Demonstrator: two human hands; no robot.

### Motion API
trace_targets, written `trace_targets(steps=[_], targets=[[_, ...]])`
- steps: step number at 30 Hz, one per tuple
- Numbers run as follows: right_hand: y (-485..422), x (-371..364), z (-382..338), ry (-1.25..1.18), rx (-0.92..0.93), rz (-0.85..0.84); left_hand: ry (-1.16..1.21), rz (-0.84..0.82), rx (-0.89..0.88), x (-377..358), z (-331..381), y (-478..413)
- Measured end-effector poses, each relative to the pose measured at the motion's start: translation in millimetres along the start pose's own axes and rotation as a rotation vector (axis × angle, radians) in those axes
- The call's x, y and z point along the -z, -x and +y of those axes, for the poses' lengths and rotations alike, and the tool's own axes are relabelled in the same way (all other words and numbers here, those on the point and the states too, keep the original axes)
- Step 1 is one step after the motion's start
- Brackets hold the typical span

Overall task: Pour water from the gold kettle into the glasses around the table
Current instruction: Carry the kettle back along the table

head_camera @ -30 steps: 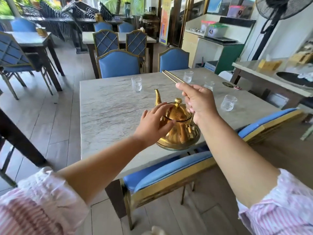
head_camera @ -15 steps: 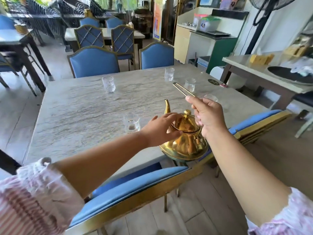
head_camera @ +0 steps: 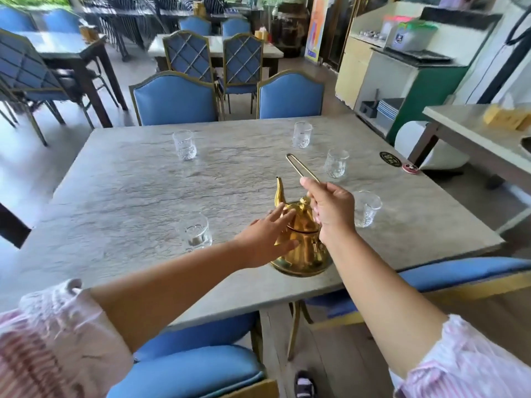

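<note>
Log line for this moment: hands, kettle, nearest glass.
left hand: open, on kettle side | right hand: grips handle | kettle: upright, near table edge, not pouring | nearest glass: left of kettle, apart

Bright daylight from far windows; motion blur throughout; wide-angle bending at edges.

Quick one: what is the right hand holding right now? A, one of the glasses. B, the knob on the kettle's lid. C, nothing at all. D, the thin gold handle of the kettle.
D: the right hand is curled round the gold handle that sticks up from the kettle, while the left hand lies with straight fingers against the kettle's side.
</note>
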State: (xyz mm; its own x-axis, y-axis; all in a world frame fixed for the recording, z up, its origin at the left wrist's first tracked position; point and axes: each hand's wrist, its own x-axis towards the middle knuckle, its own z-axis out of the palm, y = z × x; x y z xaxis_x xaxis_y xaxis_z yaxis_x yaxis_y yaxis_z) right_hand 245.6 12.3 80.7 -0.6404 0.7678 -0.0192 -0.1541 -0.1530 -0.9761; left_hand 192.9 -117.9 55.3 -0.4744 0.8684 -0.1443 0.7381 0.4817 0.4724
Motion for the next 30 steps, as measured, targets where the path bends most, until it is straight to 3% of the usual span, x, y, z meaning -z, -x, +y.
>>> trace_targets(steps=[14,24,30], targets=[[-167.4,-62.6,40.1,-0.012,-0.024,-0.229,0.076,0.172,0.37,19.5,-52.7,-132.5],[-224.9,-113.0,84.9,0.019,0.037,-0.148,0.033,0.123,0.416,27.8,-118.1,-187.2],[-235.3,-124.8,91.9,-0.055,-0.018,-0.21,0.011,0.13,0.358,27.9,-144.5,-200.6]])
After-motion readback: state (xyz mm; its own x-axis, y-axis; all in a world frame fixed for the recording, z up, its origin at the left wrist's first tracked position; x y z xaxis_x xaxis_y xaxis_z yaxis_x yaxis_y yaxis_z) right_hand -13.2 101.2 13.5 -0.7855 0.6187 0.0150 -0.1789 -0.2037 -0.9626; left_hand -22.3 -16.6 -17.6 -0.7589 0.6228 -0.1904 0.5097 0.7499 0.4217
